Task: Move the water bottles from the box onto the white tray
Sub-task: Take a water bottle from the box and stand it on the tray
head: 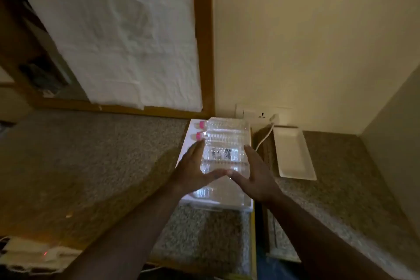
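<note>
Head view: both arms reach over the speckled counter (95, 166). The left hand (193, 171) and right hand (254, 177) are spread flat, thumbs nearly meeting, gripping nothing. Between and under the fingers lie clear water bottles (223, 136) with pink caps, side by side on the white tray (189, 134). Farther right sits an empty white dish (293, 154), by a wall socket (262, 114).

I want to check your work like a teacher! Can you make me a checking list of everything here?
Surface: speckled stone counter.
Job's things: clear water bottles with pink caps lying on their sides on a white tray; no box seen.
Clutter: empty white dish to the right.
Hands: left hand and right hand open over the bottles, thumbs nearly touching.
Cables: white cord plugged into the wall socket.
Surroundings: cream wall, wood-framed white panel.
</note>
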Available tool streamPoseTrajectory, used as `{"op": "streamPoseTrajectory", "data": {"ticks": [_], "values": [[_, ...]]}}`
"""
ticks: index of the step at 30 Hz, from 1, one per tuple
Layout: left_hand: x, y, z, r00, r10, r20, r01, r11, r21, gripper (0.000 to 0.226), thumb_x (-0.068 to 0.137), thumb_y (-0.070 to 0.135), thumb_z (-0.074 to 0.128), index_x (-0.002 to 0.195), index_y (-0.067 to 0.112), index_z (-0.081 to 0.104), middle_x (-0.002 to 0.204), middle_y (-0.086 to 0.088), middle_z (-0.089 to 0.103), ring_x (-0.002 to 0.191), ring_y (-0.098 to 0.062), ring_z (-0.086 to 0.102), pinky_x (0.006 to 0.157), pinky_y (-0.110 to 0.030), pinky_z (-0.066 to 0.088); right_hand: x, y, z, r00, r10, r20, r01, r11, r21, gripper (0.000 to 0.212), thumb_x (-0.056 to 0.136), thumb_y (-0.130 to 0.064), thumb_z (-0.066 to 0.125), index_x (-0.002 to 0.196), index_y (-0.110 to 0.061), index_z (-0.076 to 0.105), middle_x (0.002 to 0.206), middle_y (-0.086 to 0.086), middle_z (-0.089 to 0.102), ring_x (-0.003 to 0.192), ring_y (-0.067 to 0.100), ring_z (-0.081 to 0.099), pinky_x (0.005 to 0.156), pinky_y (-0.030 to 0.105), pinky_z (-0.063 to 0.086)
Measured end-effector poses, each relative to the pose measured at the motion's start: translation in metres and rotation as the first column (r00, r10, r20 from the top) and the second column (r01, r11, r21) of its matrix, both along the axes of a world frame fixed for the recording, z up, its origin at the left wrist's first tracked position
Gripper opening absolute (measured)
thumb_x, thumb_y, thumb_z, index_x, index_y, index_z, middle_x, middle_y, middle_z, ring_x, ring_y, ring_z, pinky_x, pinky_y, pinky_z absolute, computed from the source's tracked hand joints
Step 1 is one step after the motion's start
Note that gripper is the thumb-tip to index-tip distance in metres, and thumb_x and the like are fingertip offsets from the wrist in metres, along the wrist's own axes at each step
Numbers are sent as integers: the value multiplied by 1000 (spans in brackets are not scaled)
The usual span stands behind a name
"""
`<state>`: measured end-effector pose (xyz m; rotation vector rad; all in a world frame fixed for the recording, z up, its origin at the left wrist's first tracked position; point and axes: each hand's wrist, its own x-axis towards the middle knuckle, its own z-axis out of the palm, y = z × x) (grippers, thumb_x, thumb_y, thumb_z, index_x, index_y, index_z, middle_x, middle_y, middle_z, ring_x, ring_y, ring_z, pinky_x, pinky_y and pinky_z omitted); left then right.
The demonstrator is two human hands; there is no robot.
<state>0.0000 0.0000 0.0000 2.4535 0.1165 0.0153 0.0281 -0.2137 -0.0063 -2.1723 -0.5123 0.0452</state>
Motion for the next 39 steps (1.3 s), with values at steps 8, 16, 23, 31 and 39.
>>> {"op": "streamPoseTrajectory", "data": {"ticks": [8, 16, 23, 31, 39], "values": [[-38, 3, -46, 972, -147, -182, 179, 968, 175, 102, 71, 73, 64, 153, 26, 24, 164, 3, 14, 151, -17, 10, 120, -37, 19, -26, 0, -35, 995, 73, 65, -41, 915, -401, 82, 81, -65, 58, 139, -9, 46, 142, 16, 46, 130, 31, 44, 106, 39, 39], [-31, 5, -51, 962, -241, -127, 271, 901, 340, 65, 90, 35, 64, 146, 18, 37, 154, -5, 37, 142, -25, 31, 114, -35, 28, -13, 8, -33, 963, 261, 65, -136, 683, -718, 67, 81, -42, 70, 133, -9, 45, 136, 14, 48, 123, 32, 43, 96, 43, 45], [-7, 5, -41, 925, -324, -197, 377, 843, 383, 55, 78, 35, 73, 122, 11, 52, 127, -7, 49, 119, -27, 45, 102, -37, 35, 5, 21, -22, 944, 330, 19, -188, 583, -791, 54, 74, -43, 73, 112, -10, 56, 110, 12, 61, 100, 29, 57, 82, 42, 50], [3, 9, -10, 889, -440, -127, 440, 745, 502, 62, 64, 43, 78, 112, 16, 50, 118, -3, 48, 106, -24, 42, 84, -35, 43, -3, 11, -19, 906, 354, 233, -42, 622, -782, 56, 69, -43, 73, 109, -7, 55, 107, 13, 59, 94, 32, 56, 76, 41, 48], [68, -20, 88, 944, -249, 216, 240, 968, 70, 92, 64, 48, 84, 142, 23, 42, 148, -2, 46, 131, -24, 46, 99, -29, 36, 29, -28, 34, 873, -110, 476, 338, 838, -427, 65, 73, -38, 78, 126, -9, 54, 121, 13, 62, 106, 31, 59, 83, 44, 53]]}}
